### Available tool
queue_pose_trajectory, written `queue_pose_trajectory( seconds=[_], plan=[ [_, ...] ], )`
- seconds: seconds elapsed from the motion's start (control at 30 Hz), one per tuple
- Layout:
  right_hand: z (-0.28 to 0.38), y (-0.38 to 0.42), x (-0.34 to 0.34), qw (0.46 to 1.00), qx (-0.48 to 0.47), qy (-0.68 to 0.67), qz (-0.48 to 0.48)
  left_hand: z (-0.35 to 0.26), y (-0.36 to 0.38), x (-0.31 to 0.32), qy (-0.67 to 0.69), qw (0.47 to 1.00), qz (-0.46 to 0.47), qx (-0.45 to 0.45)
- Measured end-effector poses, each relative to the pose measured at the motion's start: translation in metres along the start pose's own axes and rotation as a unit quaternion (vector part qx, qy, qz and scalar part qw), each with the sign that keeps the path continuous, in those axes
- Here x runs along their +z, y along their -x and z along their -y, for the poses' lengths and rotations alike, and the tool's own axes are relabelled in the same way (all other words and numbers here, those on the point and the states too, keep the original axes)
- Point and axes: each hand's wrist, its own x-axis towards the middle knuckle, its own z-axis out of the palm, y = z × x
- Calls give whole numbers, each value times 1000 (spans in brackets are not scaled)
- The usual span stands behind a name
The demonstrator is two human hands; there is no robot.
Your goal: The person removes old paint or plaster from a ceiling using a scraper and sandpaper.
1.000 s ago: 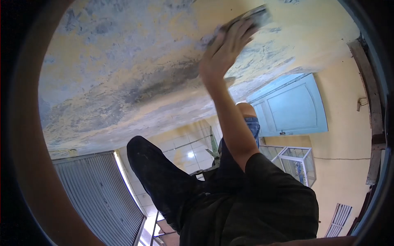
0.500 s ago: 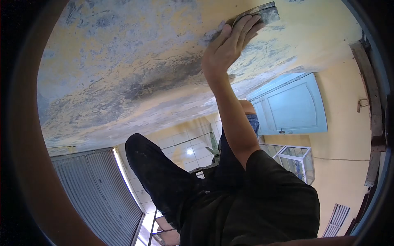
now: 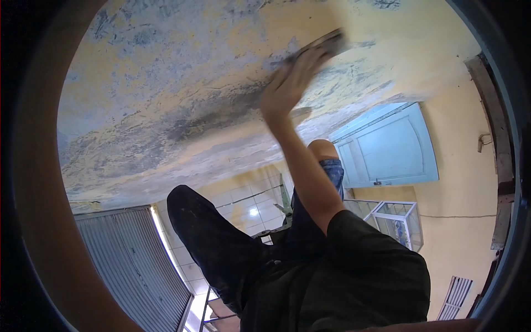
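Observation:
My right hand reaches up against a worn wall with patches of yellow, grey and bluish paint. The fingers press on a flat, dark grey piece of sandpaper, smeared by motion, which lies against the wall. Its underside is hidden, and the fingers cover part of it. A dark stained band runs along the wall just left of the wrist. My left hand is outside the picture.
A light blue door stands to the right, with a glass case below it. At lower left is a grey corrugated shutter. My bent legs are over white floor tiles.
My right hand has slid down and to the left along the wall with the sandpaper under its fingers. The whole view has shifted slightly.

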Motion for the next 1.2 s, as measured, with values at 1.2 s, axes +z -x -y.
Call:
queue_pose_trajectory(
  seconds=[1.2],
  plan=[
    [34, -30, -5, 998, -45, 29, 33, -19, -16, -17, 125, 977, 134, -111]
  ],
)
